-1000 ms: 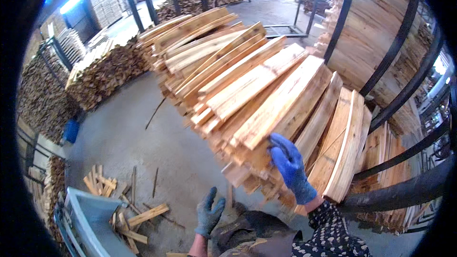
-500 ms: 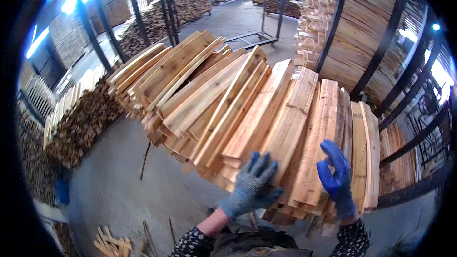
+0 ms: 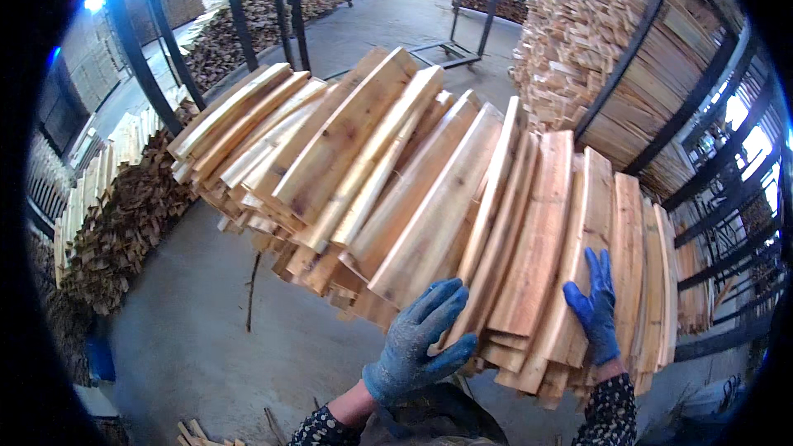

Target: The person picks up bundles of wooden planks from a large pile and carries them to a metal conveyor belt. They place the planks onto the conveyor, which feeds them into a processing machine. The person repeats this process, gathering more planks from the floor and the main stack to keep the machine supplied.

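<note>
The stack of wooden slats [image 3: 429, 198] lay fanned before the person, above the concrete floor [image 3: 190, 322]. The left hand [image 3: 417, 347] and right hand [image 3: 596, 310] pressed flat, fingers spread, on its near ends. The slats looked stiff, rough, collectively heavy and prone to sliding; support was best taken beneath those ends.

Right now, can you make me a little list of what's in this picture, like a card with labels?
Place: timber yard with a grey concrete floor
Left hand: grey-blue glove, flat on the armful of pale rough-sawn wooden boards
Right hand: bright blue glove, fingers up against the right-side boards
Boards: fanned out, ends toward the person
Right side: black metal rack stacked with planks
Left side: heap of wood offcuts
</note>
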`<state>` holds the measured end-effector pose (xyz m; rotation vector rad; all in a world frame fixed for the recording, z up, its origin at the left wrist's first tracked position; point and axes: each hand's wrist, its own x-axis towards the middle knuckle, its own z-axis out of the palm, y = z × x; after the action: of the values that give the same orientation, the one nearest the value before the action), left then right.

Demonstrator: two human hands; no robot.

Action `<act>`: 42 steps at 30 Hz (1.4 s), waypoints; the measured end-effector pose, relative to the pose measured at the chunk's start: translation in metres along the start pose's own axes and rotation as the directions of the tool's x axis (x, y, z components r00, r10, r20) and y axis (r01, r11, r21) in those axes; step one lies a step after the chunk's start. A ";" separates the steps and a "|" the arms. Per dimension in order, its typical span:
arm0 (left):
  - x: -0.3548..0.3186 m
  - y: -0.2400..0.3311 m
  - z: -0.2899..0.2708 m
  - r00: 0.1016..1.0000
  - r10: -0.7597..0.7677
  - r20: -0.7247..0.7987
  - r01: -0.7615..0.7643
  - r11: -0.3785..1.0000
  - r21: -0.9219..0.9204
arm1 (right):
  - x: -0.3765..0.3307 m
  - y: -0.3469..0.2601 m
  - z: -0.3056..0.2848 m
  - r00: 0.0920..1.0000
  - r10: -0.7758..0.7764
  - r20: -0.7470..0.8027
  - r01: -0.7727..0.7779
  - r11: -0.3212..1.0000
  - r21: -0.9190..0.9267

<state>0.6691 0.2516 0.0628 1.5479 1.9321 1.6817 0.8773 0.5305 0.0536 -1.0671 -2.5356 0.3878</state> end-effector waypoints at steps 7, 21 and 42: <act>0.045 -0.017 -0.081 0.995 0.094 0.019 -0.093 0.900 0.426 | 0.002 -0.007 0.006 0.998 0.037 -0.044 -0.040 0.998 -0.049; 0.147 -0.161 -0.246 0.875 -0.477 0.077 0.355 0.744 0.566 | 0.013 -0.034 0.004 0.978 0.175 -0.109 -0.198 0.945 -0.259; 0.173 -0.161 -0.246 0.912 -0.102 0.397 0.079 0.994 0.075 | 0.195 -0.401 0.143 0.924 0.036 0.380 -0.192 0.905 0.381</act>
<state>0.3304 0.2480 0.1066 1.6388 1.8133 1.1648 0.4370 0.3856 0.1216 -1.0536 -2.5220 1.2002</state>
